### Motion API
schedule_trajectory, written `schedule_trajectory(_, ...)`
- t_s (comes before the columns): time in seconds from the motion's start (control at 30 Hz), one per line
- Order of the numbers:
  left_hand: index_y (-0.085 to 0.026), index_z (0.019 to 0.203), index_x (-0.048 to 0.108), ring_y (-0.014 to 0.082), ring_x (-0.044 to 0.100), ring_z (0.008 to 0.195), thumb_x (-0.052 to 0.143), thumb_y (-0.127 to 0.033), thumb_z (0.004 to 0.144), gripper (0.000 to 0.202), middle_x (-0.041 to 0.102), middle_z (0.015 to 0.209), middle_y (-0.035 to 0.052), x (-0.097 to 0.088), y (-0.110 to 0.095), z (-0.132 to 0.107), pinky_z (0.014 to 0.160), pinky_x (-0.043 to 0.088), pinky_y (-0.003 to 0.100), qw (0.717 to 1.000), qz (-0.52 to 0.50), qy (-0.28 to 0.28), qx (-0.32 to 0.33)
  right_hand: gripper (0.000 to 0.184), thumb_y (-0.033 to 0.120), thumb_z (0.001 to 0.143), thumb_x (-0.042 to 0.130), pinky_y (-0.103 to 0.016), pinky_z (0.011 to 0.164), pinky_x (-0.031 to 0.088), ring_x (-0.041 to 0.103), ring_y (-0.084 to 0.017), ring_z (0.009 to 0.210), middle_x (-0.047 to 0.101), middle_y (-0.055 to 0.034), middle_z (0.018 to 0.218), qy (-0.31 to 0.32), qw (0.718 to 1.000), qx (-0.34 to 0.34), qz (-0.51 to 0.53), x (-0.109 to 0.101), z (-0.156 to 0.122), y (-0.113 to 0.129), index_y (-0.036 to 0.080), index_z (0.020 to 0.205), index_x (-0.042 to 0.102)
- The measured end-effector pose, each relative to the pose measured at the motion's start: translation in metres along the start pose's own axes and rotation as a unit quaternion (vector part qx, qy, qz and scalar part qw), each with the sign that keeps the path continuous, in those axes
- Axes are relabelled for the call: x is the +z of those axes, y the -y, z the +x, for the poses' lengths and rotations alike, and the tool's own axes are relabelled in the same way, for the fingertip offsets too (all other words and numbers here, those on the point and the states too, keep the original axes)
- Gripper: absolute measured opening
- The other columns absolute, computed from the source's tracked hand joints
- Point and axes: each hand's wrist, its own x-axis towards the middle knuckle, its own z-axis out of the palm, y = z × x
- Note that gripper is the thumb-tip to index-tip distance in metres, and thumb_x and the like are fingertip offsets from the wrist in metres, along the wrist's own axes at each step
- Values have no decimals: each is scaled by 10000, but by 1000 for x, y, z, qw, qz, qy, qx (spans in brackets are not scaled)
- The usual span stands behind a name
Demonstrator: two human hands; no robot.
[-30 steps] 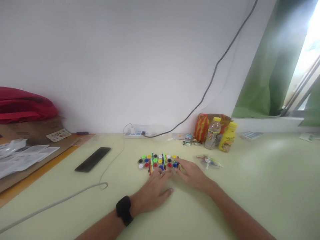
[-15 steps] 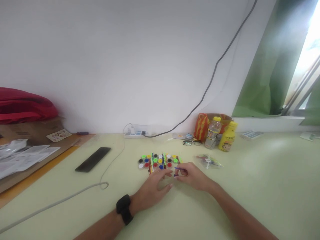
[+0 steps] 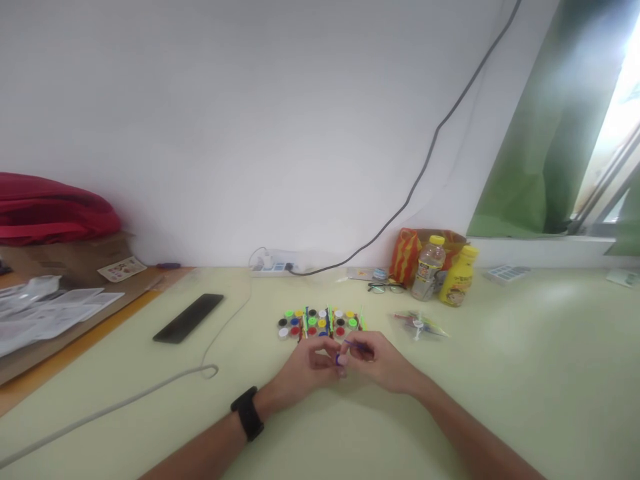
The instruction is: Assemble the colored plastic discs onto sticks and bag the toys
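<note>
My left hand [image 3: 306, 367], with a black watch [image 3: 247, 413] on its wrist, has its fingers closed around a small blue piece [image 3: 339, 360], perhaps a paint pot's lid. My right hand [image 3: 385, 363] meets it fingertip to fingertip at that piece. A thin blue stick [image 3: 354, 344], which looks like a small paintbrush, lies in the right hand's fingers. Just beyond both hands stand rows of small paint pots [image 3: 313, 322] with lids of several colours. Thin coloured brushes [image 3: 329, 319] lie across the rows. The fingers partly hide the blue piece.
To the right lies a clear packet [image 3: 419, 323] with coloured sticks. Behind it stand a clear bottle [image 3: 427, 270], a yellow bottle [image 3: 459, 277] and glasses [image 3: 386, 287]. A black phone-like slab [image 3: 189, 319] and a pale cable [image 3: 125, 400] lie to the left. A power strip [image 3: 274, 267] sits by the wall.
My left hand's fingers have gone from spread to closed on the small blue piece. The two hands, apart before, now meet. The stick stays in my right hand.
</note>
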Motion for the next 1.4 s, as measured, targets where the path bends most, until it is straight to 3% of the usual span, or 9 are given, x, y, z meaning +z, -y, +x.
schedule_trajectory(0.1,-161,1053,645,221,716,861,808,-337,789,357,734,870,73,-1,2,0,801,543,339,1000,1,-24,-13,246,469,967,512,-251,642,373,416,-138,713,452,27,821,-44,997,-13,59,-1,-2,3,240,1057,511)
schedule_trajectory(0.3,-152,1070,661,200,706,840,824,-357,776,394,731,855,66,-3,4,2,795,545,322,999,2,-46,-11,370,521,1021,355,-284,701,429,466,-158,733,496,-14,887,-66,998,-13,4,-3,-1,6,229,960,573)
schedule_trajectory(0.47,-144,1087,677,211,711,865,812,-390,793,406,734,890,82,-3,3,2,836,557,348,999,-13,-49,-13,400,531,1022,352,-348,894,435,552,-215,946,585,-31,947,-68,997,8,-23,-2,-4,10,257,1238,548)
schedule_trajectory(0.6,-139,1101,691,226,716,870,802,-404,804,412,723,901,81,-3,3,2,854,567,377,998,-22,-59,-8,322,483,1036,336,-307,755,443,507,-173,770,554,2,875,-95,994,45,-16,0,-9,9,239,1206,462)
schedule_trajectory(0.77,-142,1058,718,205,701,839,808,-385,804,363,723,933,83,-3,0,2,835,568,352,997,-32,-69,14,289,393,1038,356,-329,832,436,521,-196,884,568,-42,949,-79,994,-41,-61,-1,-4,6,218,1001,583)
schedule_trajectory(0.9,-152,1079,729,219,702,871,799,-381,814,357,741,961,97,-2,-4,2,853,561,354,996,-34,-77,28,345,365,1035,361,-356,884,454,532,-217,950,525,-67,1008,-49,994,-59,-72,-1,-3,2,237,1192,640)
schedule_trajectory(1.1,-167,1079,739,240,696,941,821,-343,790,348,728,1100,116,-1,-4,3,856,561,351,996,-26,-78,40,445,347,1045,330,-373,915,460,525,-218,968,505,-70,1031,-64,993,-59,-74,5,-5,-1,273,1460,471)
schedule_trajectory(1.27,-155,1023,744,277,700,975,832,-322,772,314,742,1054,124,-2,-2,5,894,554,394,995,-9,-81,58,439,321,1012,442,-320,782,474,544,-190,858,559,-43,966,-74,996,-49,-12,10,-4,-1,265,1447,450)
schedule_trajectory(1.4,-167,1078,743,312,685,1058,823,-324,780,346,731,1126,134,-2,-2,6,939,545,430,995,-2,-75,71,389,264,993,471,-329,865,471,580,-190,957,588,-47,1037,-66,996,-52,2,10,-3,-2,268,1381,501)
